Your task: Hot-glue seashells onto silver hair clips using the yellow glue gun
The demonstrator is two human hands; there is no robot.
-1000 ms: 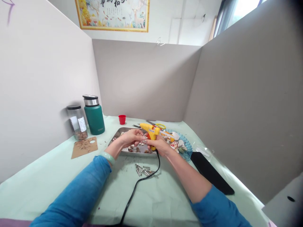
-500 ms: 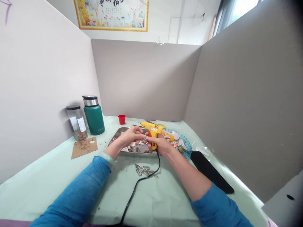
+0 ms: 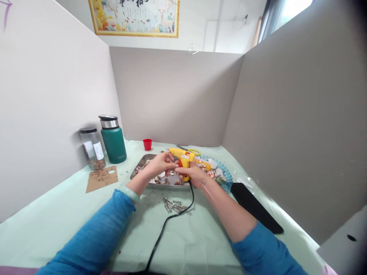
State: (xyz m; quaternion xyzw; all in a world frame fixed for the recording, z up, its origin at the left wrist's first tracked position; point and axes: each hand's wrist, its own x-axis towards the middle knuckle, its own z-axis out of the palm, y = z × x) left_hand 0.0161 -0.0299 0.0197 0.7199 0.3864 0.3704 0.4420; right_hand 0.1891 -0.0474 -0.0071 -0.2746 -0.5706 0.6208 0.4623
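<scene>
My right hand (image 3: 192,173) is closed around the handle of a yellow hot glue gun (image 3: 185,157), its nozzle pointing left. Thumb and fingers of my left hand (image 3: 162,164) are pinched together close to the right thumb, in front of the gun; whatever they hold is too small to make out. Beneath both hands lies a metal tray (image 3: 160,186) with shells and small stones in it. A black cord (image 3: 164,227) runs from the gun's handle toward the front edge. Several small metal clips (image 3: 174,206) lie in a pile on the green tablecloth before the tray.
At the left stand a green bottle (image 3: 113,145) and a clear jar (image 3: 93,151), with a brown card (image 3: 102,179) before them. A red cup (image 3: 147,144) is behind the tray. To the right are a blue plate (image 3: 228,177) of shells, yellow-handled scissors (image 3: 195,152) and a black flat object (image 3: 255,210).
Both hands and the glue gun stay almost in place. My left fingers have shifted slightly near the right thumb, and the view has moved a little.
</scene>
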